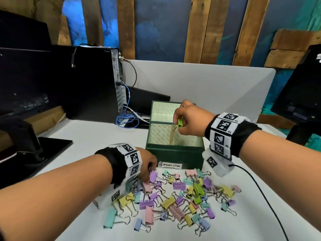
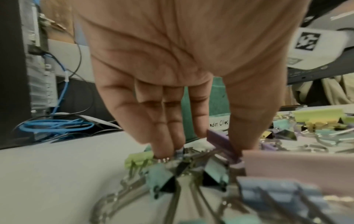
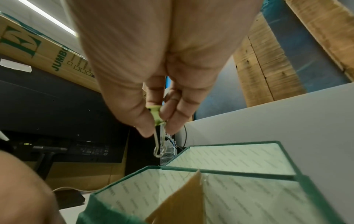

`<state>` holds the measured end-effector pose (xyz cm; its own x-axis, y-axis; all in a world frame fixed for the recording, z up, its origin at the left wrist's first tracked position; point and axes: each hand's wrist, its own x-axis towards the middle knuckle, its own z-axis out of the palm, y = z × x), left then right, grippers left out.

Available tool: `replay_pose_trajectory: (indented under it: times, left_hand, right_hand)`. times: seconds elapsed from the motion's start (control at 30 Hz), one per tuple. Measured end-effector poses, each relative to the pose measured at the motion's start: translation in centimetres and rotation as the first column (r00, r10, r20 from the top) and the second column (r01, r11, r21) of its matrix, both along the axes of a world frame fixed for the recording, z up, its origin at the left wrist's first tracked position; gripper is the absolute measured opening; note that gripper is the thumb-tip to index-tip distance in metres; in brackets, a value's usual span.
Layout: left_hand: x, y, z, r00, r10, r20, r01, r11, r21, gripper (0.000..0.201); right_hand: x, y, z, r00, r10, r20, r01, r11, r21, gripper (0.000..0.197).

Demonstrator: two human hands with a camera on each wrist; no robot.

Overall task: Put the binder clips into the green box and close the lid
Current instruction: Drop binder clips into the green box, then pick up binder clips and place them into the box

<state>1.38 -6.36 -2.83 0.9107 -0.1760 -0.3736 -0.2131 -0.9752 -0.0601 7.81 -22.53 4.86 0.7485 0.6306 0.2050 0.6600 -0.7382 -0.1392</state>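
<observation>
From the head view, the right hand hangs over the open green box, its lid tipped back, while the pastel binder clips lie heaped on the white worktop before the box. The right wrist view alone shows thumb and fingers pinching 1 lime clip, wire handles dangling. The left wrist view shows the left hand with straight fingers pressed into the heap beside a purple clip; whether they grip anything I cannot tell.
</observation>
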Motion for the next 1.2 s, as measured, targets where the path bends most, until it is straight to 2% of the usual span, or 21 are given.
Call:
replay_pose_trajectory:
  times: [0.07,0.13,0.3,0.4,0.47,0.5,0.57,0.63,0.7,0.83,1.0,1.1,1.2]
  left_hand:
    - [0.3,-0.3,-0.1,0.998,-0.057,-0.005,0.057,0.998,-0.017,0.055]
    - [0.9,-0.3,-0.3,0.991,-0.126,-0.037,0.125,0.992,-0.032,0.053]
    - [1.9,-0.5,-0.9,0.985,-0.171,-0.039,0.169,0.984,-0.059,0.019]
    - [1.8,-0.5,-0.9,0.985,-0.161,-0.059,0.157,0.986,-0.062,0.029]
    - [1.7,-0.6,-0.8,0.984,-0.165,-0.067,0.162,0.986,-0.045,0.054]
    - [1.7,-0.7,-0.8,0.984,-0.165,-0.073,0.162,0.986,-0.043,0.061]
    - [1.8,-0.8,-0.9,0.986,-0.153,-0.07,0.15,0.988,-0.048,0.059]
    - [1.8,-0.9,-0.9,0.985,-0.166,-0.05,0.165,0.986,-0.02,0.05]
    - [1.8,-0.9,-0.9,0.981,-0.189,-0.033,0.189,0.982,0.001,0.042]
    - [1.8,-0.8,-1.0,0.98,-0.2,-0.014,0.199,0.98,-0.011,0.033]
    - [1.1,-0.6,-0.1,0.985,-0.159,0.059,0.163,0.985,-0.056,0.034]
    - [1.0,0.0,2.3,0.985,-0.1,0.14,0.127,0.972,-0.196,0.032]
    - [2.3,1.2,5.2,0.953,-0.008,0.303,0.116,0.933,-0.341,0.036]
  right_hand:
    - [1.1,1.3,-0.5,1.0,0.016,-0.007,-0.016,1.0,0.006,0.02]
    - [2.1,2.5,-1.3,0.999,0.032,-0.039,-0.032,0.999,0.02,0.024]
    - [2.5,2.4,-2.2,0.983,0.056,-0.177,-0.068,0.996,-0.065,0.035]
    - [0.8,0.1,-1.5,0.974,0.129,-0.183,-0.144,0.987,-0.068,0.022]
    - [-0.5,-1.5,-1.4,0.948,0.158,-0.276,-0.21,0.962,-0.172,0.016]
    - [-1.1,-2.2,-1.8,0.929,0.144,-0.341,-0.238,0.938,-0.251,0.018]
    - [-2.1,-3.0,-3.1,0.911,0.112,-0.396,-0.295,0.848,-0.44,0.032]
    - [-2.5,-3.4,-4.8,0.928,0.101,-0.359,-0.315,0.728,-0.609,0.049]
    - [-2.4,-3.7,-6.1,0.94,0.074,-0.333,-0.293,0.674,-0.678,0.062]
    - [-1.5,-4.3,-7.3,0.946,0.082,-0.313,-0.278,0.7,-0.657,0.066]
    - [-1.0,-4.9,-7.8,0.933,0.084,-0.35,-0.29,0.753,-0.591,0.063]
    - [-0.9,-5.6,-8.2,0.921,0.08,-0.381,-0.297,0.777,-0.555,0.058]
    - [-0.9,-5.9,-8.5,0.92,0.096,-0.38,-0.3,0.796,-0.526,0.055]
